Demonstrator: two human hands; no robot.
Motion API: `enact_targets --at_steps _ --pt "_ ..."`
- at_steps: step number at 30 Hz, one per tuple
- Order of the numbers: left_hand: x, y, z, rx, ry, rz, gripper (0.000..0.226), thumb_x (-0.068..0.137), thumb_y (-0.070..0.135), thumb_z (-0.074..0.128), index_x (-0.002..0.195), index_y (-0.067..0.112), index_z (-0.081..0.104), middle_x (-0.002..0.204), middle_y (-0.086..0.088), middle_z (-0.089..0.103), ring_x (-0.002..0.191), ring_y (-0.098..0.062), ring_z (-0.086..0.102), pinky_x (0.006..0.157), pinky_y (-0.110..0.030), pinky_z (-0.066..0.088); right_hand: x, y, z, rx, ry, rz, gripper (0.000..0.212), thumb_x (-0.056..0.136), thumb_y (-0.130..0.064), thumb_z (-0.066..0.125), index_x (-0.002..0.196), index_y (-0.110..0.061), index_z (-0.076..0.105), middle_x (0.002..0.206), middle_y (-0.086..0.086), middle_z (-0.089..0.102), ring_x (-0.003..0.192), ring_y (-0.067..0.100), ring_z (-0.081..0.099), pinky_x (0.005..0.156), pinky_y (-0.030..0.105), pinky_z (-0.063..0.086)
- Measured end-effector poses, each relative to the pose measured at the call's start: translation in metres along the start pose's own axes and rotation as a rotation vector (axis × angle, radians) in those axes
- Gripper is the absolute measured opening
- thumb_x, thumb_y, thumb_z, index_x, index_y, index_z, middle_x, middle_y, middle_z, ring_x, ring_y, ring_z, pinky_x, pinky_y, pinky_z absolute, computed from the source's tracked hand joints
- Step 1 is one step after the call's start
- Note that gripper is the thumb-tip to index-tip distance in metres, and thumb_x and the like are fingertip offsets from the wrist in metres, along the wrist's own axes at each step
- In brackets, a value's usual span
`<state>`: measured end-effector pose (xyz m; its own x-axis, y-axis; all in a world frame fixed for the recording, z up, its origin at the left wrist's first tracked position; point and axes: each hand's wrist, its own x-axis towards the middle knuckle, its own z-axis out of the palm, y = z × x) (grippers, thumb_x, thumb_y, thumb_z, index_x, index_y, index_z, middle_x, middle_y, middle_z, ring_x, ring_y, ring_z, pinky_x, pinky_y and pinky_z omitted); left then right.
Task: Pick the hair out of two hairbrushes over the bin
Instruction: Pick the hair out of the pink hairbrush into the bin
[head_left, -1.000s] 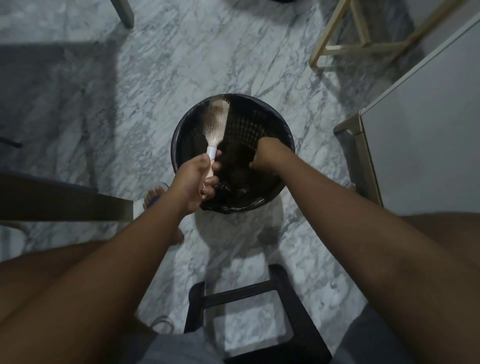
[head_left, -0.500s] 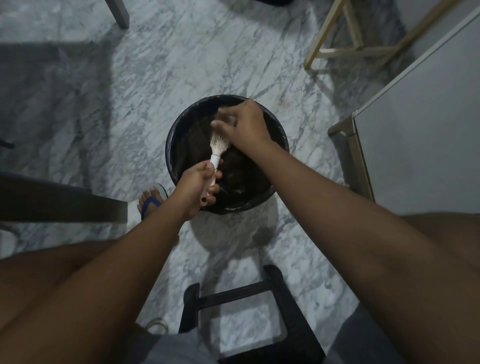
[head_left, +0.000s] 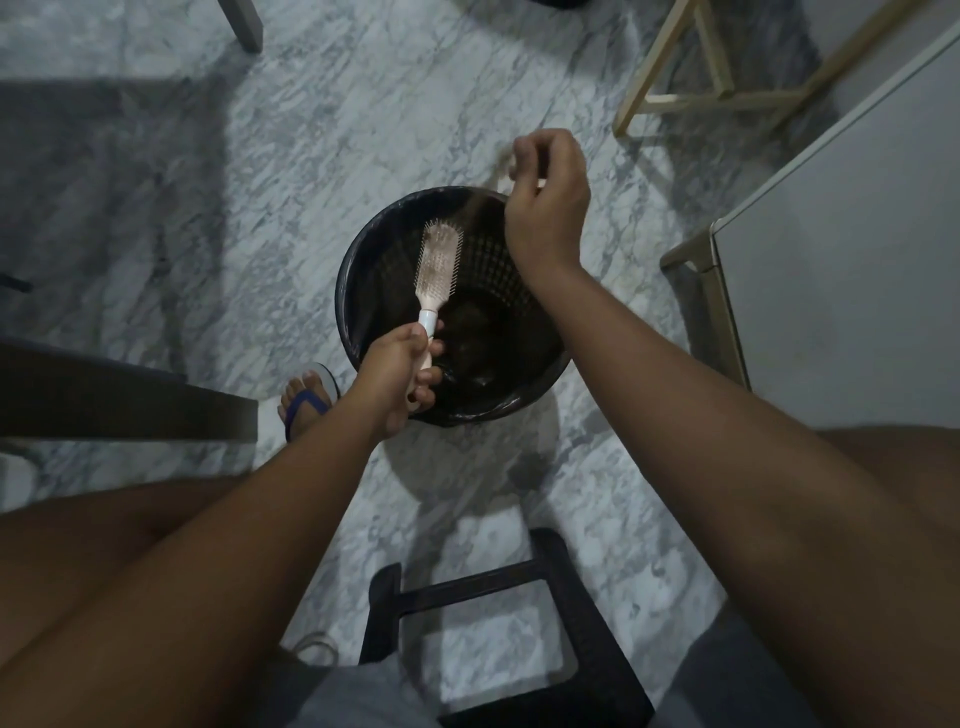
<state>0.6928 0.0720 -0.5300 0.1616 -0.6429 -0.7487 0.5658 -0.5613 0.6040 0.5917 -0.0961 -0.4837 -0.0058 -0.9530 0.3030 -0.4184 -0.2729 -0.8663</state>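
A black round bin (head_left: 363, 280) with a dark liner stands on the marble floor ahead of me. My left hand (head_left: 397, 371) grips the handle of a pale pink hairbrush (head_left: 438, 262), whose bristle head points away from me over the bin. Hair still clings among the bristles. My right hand (head_left: 545, 200) is raised above the bin's far right rim, fingers pinched together on a thin tuft of hair (head_left: 503, 169) that looks blurred. A dark clump of hair lies inside the bin (head_left: 467, 317). Only one hairbrush is in view.
A black stool (head_left: 493, 587) stands between my knees. My left foot in a blue flip-flop (head_left: 306, 397) rests beside the bin. A white cabinet (head_left: 857, 234) is at the right, a light wooden frame (head_left: 701, 78) at the far right, a dark furniture edge (head_left: 104, 395) at the left.
My right hand went from inside the bin up to the brush head, then pulled away up and right with hair pinched in it. The brush head is uncovered again.
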Motion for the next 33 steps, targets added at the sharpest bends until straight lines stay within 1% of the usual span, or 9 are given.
enact_targets --at_steps 4,9,11,14,18,24,27,29,33 --pt "-0.002 0.005 0.002 0.029 -0.018 0.028 0.026 0.104 0.021 0.04 0.12 0.016 0.06 0.077 0.006 0.052 0.049 -0.006 0.033 0.042 -0.018 0.023 -0.001 0.017 -0.001 -0.165 -0.338 0.149 0.021 0.099 -0.012 0.045 0.108 -0.003 0.061 0.104 0.011 0.066 0.1 0.026 0.062 0.086 0.035 0.048" --pt "-0.003 0.007 0.005 0.119 -0.046 0.062 0.023 0.104 0.021 0.041 0.114 0.02 0.061 0.079 0.003 0.051 0.051 -0.008 0.034 0.043 -0.019 0.025 -0.018 0.015 0.0 -0.149 -0.593 0.165 0.064 0.092 -0.05 0.061 0.145 -0.019 0.044 0.131 0.008 0.058 0.117 0.017 0.056 0.098 0.027 0.044" --pt "-0.005 0.005 0.007 0.156 -0.049 0.08 0.021 0.105 0.021 0.04 0.108 0.023 0.061 0.079 0.002 0.051 0.052 -0.01 0.035 0.044 -0.019 0.025 -0.02 0.014 0.004 -0.18 -0.566 0.088 0.061 0.085 -0.048 0.071 0.137 -0.018 0.058 0.127 0.008 0.064 0.119 0.017 0.058 0.103 0.028 0.045" --pt "-0.007 0.003 0.008 0.2 -0.047 0.116 0.02 0.106 0.022 0.04 0.107 0.023 0.06 0.079 0.001 0.051 0.053 -0.01 0.035 0.043 -0.019 0.024 -0.012 0.012 0.004 -0.197 -0.461 0.059 0.026 0.087 -0.033 0.073 0.106 -0.016 0.078 0.1 0.002 0.077 0.095 0.012 0.07 0.089 0.032 0.055" --pt "-0.006 0.003 0.006 0.164 -0.042 0.08 0.022 0.106 0.023 0.039 0.112 0.021 0.06 0.08 0.002 0.051 0.052 -0.009 0.034 0.044 -0.019 0.024 -0.008 0.01 0.005 -0.393 -0.442 -0.022 0.019 0.09 -0.036 0.067 0.097 -0.022 0.079 0.094 0.0 0.076 0.088 0.017 0.07 0.078 0.034 0.056" --pt "-0.004 0.001 0.001 0.04 0.009 0.039 0.026 0.105 0.023 0.04 0.122 0.014 0.058 0.079 0.005 0.052 0.05 -0.006 0.033 0.043 -0.019 0.023 0.007 0.004 -0.002 -0.003 -0.116 0.049 0.018 0.093 -0.023 0.063 0.086 -0.01 0.074 0.074 -0.006 0.07 0.072 0.009 0.066 0.07 0.024 0.052" --pt "-0.003 0.006 -0.001 0.025 0.004 0.047 0.025 0.104 0.022 0.04 0.12 0.016 0.059 0.078 0.006 0.053 0.049 -0.006 0.033 0.041 -0.019 0.025 -0.003 0.014 -0.009 -0.02 -0.058 0.068 0.019 0.095 -0.02 0.06 0.085 -0.007 0.068 0.074 -0.006 0.066 0.071 0.009 0.06 0.067 0.022 0.047" --pt "-0.003 0.011 -0.002 -0.008 0.001 0.056 0.025 0.103 0.02 0.04 0.119 0.017 0.059 0.077 0.007 0.052 0.049 -0.006 0.033 0.041 -0.019 0.025 -0.015 0.034 -0.015 -0.14 -0.176 0.122 0.018 0.096 -0.017 0.058 0.088 -0.005 0.068 0.084 0.005 0.07 0.077 0.013 0.06 0.071 0.024 0.046" --pt "-0.006 0.022 0.0 -0.116 0.0 0.089 0.025 0.102 0.018 0.038 0.117 0.018 0.058 0.073 0.008 0.052 0.048 -0.005 0.031 0.039 -0.018 0.022 -0.045 0.066 -0.02 -0.51 -0.649 0.175 0.02 0.099 -0.015 0.054 0.098 0.0 0.068 0.102 0.019 0.067 0.092 0.032 0.064 0.08 0.03 0.048"
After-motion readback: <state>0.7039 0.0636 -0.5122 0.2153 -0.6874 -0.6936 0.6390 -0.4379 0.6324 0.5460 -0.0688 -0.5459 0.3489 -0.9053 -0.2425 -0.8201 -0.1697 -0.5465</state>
